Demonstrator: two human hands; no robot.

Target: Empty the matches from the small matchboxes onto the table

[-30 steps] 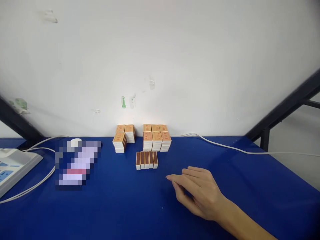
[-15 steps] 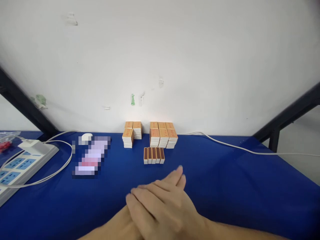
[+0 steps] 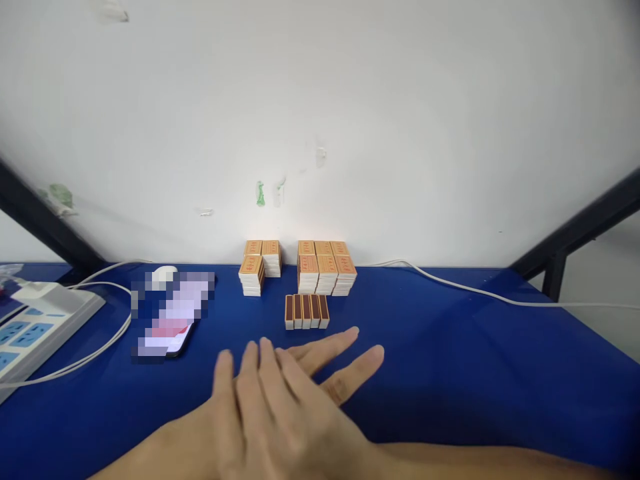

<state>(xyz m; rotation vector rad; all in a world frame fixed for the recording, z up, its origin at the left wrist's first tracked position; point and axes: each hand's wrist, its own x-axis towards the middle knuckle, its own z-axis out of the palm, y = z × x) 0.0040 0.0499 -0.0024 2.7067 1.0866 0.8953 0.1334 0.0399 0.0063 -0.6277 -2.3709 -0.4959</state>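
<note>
My right hand [image 3: 285, 413] lies across the back of my left hand, its fingers stretched out and apart. Under it, my left hand [image 3: 335, 367] is partly covered, with two fingers showing, extended to the right. Neither hand holds an object. Just beyond them on the blue table [image 3: 440, 360] stands a row of several matchboxes [image 3: 307, 312] on edge, dark striking sides up. Behind the row is a block of stacked matchboxes [image 3: 326, 268] with orange tops. To its left, a smaller group of stacks [image 3: 253, 275] stands apart, its front stack set to the left.
A phone [image 3: 177, 310], partly pixelated, lies left of the boxes beside a white rounded object [image 3: 165, 275]. At the far left is a power strip [image 3: 45, 327] with white cables. Another white cable [image 3: 460, 289] runs along the right back. Dark metal bars [image 3: 555, 260] flank the wall.
My right hand has slid left over my left hand and its fingers have spread. More of my left fingers now show, wider apart. The view has shifted slightly.
</note>
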